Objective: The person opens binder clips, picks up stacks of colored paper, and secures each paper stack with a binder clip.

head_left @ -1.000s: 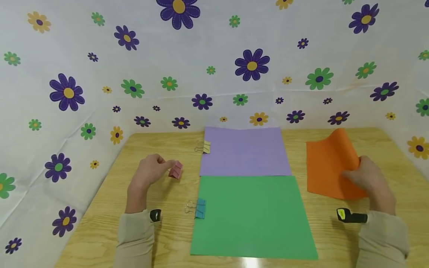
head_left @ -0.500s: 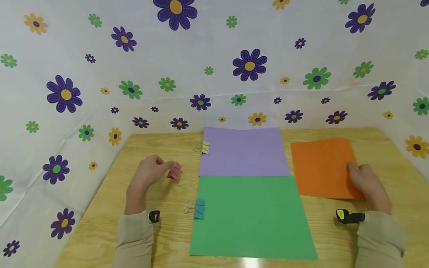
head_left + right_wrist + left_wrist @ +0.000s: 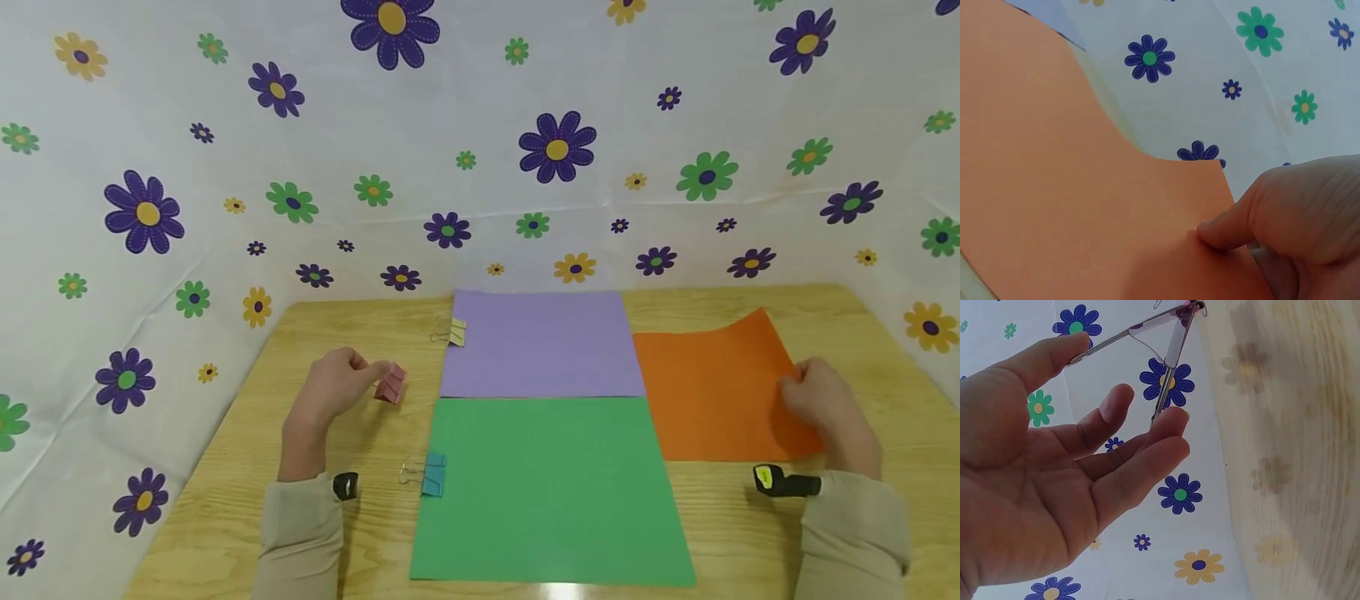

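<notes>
My left hand (image 3: 337, 387) pinches a pink binder clip (image 3: 392, 383) by its wire handles, thumb on one and fingers on the other, as the left wrist view shows. The clip hangs over the wood left of the sheets. With thumb on top, my right hand (image 3: 821, 400) grips the right edge of an orange paper sheet (image 3: 720, 400). Its far right corner curls up; its left edge meets the purple sheet (image 3: 540, 346) and the green sheet (image 3: 551, 492). A yellow binder clip (image 3: 457, 332) bites the purple sheet's left edge, a blue binder clip (image 3: 434, 474) the green one's.
The wooden table (image 3: 750, 533) carries all the sheets. A white cloth (image 3: 420, 108) with printed flowers stands behind it and along its sides. Purple lies behind green, edge to edge. Each wrist bears a black strap-on device (image 3: 783, 482).
The orange sheet has uncurled from a roll and slid left against the other sheets. The green and purple sheets with their clips have shifted slightly left. My left hand has stayed in place.
</notes>
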`<state>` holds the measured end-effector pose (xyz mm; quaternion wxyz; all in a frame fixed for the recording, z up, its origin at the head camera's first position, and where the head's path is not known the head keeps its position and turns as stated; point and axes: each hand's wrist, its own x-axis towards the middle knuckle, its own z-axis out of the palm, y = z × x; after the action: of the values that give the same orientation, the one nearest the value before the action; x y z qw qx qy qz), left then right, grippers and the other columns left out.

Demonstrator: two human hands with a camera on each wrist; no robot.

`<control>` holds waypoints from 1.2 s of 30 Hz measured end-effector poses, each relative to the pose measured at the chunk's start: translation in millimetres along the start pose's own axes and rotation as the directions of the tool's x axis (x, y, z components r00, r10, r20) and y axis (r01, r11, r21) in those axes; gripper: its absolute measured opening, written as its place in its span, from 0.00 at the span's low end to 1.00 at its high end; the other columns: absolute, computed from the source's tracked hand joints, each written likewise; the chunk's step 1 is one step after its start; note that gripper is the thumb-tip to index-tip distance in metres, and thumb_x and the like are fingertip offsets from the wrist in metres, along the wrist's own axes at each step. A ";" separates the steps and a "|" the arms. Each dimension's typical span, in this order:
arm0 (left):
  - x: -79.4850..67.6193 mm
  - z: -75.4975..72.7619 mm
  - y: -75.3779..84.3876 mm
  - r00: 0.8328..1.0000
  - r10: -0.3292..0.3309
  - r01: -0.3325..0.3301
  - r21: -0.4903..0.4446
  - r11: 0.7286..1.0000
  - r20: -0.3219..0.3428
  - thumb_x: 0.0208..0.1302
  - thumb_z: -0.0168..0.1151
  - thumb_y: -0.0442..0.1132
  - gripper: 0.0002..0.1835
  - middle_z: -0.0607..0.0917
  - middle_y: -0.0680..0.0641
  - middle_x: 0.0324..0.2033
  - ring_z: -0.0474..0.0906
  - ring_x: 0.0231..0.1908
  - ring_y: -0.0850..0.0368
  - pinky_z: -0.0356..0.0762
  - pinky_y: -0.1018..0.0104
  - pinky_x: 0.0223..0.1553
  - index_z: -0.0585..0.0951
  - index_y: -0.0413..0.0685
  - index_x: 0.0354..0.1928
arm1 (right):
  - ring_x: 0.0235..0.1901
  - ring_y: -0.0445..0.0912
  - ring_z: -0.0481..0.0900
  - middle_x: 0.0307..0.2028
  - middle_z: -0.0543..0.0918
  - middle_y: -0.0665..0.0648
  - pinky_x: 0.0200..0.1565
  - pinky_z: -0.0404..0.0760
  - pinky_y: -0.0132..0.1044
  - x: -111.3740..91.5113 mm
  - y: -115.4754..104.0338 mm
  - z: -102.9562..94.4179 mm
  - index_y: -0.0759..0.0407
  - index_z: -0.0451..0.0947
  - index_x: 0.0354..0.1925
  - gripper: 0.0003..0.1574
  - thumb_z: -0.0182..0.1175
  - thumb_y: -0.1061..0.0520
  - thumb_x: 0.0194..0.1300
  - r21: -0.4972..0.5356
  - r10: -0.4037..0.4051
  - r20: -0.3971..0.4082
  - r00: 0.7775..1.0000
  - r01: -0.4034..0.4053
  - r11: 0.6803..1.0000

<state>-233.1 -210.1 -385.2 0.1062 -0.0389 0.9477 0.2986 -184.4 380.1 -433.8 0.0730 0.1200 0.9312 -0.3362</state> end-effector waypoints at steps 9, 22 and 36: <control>3.5 4.5 -1.1 1.000 -0.005 0.004 0.015 1.000 0.013 0.69 0.58 0.57 0.23 0.72 0.47 0.28 0.66 0.28 0.55 0.64 0.64 0.27 0.74 0.40 0.38 | 0.35 0.63 0.68 0.42 0.68 0.77 0.34 0.69 0.49 -9.7 -20.7 -12.4 0.84 0.61 0.53 0.25 0.39 0.59 0.72 -0.152 -0.044 -0.063 0.997 0.034 0.988; 7.1 17.1 0.8 1.000 0.000 -0.001 0.027 1.000 0.030 0.68 0.57 0.52 0.19 0.69 0.49 0.23 0.66 0.25 0.56 0.63 0.65 0.25 0.71 0.42 0.34 | 0.32 0.60 0.70 0.35 0.71 0.71 0.31 0.70 0.47 -14.6 -35.9 -21.0 0.79 0.65 0.48 0.20 0.38 0.59 0.75 -0.160 -0.090 -0.026 0.996 0.085 0.983; 5.8 17.1 2.0 1.000 0.007 -0.008 0.029 1.000 0.024 0.69 0.56 0.53 0.19 0.71 0.47 0.25 0.68 0.28 0.54 0.65 0.64 0.27 0.73 0.41 0.35 | 0.30 0.57 0.69 0.32 0.71 0.67 0.28 0.66 0.41 -18.5 -44.6 -21.0 0.76 0.66 0.47 0.19 0.39 0.58 0.77 -0.148 -0.158 -0.102 0.982 0.142 0.979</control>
<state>-235.9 -198.7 -399.0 0.1167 -0.0301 0.9507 0.2857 -180.0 357.1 -386.6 0.0026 0.0627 0.9616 -0.2673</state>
